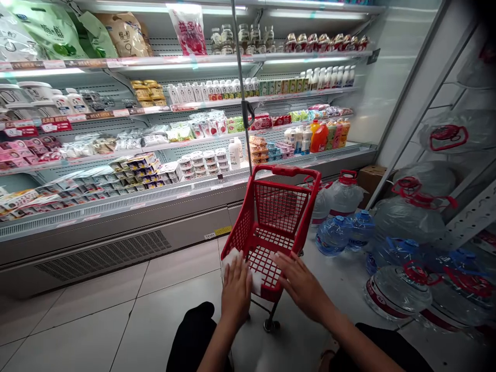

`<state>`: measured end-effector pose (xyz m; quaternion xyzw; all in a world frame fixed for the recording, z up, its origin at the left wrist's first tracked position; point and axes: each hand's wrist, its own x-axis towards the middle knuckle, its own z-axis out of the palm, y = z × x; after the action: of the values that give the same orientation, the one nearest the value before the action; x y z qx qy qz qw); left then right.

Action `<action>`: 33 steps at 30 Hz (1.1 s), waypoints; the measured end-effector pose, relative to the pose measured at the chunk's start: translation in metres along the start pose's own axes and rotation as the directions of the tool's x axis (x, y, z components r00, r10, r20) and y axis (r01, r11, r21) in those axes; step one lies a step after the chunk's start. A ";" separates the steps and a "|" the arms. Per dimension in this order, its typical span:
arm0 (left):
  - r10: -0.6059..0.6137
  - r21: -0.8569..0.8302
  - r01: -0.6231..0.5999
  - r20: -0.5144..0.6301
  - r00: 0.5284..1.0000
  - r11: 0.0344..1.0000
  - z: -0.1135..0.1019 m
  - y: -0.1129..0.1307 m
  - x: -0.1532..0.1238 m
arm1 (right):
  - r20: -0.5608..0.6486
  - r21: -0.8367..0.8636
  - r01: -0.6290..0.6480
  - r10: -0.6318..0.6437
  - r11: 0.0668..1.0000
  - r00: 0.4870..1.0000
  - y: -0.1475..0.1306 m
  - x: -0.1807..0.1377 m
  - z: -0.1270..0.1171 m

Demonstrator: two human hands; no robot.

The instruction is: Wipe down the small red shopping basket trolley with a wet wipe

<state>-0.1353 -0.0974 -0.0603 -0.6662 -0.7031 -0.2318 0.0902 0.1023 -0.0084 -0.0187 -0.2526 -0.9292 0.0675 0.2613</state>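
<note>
A small red shopping cart (309, 219) with a latticed plastic basket stands on the floor before me. My left hand (236, 284) presses a white wipe, possibly tissue (257, 283), against the near left corner of the basket rim. Parts of the wipe show beyond my fingers and beside my palm; the rest is hidden under the hand. Over the near right side of the basket, my right hand (300, 279) is spread with nothing in it. Whether its fingertips touch the rim I cannot tell.
A lit refrigerated display case (186, 199) with packed dairy shelves runs behind the cart, its glass door edge (241, 67) upright there. Large water bottles (397, 294) crowd the floor and rack at right. My knees are below; pale floor tiles (127, 299) extend left.
</note>
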 end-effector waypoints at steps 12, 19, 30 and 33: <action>-0.060 0.019 0.059 0.035 0.998 0.998 -0.016 -0.068 0.020 | -0.090 -0.254 -0.085 0.064 0.963 0.994 0.071 0.007 0.000; -0.164 -0.090 0.163 -0.005 0.986 0.983 -0.007 -0.049 0.007 | -0.082 -0.220 -0.075 0.058 0.973 0.995 0.031 0.014 0.011; -0.006 0.043 0.008 -0.052 0.999 0.999 -0.025 -0.048 -0.020 | -0.052 -0.196 -0.048 0.039 0.979 0.998 0.020 0.010 -0.016; -0.013 0.042 0.016 -0.051 0.999 0.999 -0.026 -0.067 -0.010 | -0.193 -0.276 -0.191 0.140 0.942 0.971 0.049 0.003 -0.044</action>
<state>-0.2049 -0.1185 -0.0561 -0.6530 -0.7101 -0.2343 0.1203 0.1444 0.0354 0.0073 -0.3709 -0.8785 -0.0709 0.2928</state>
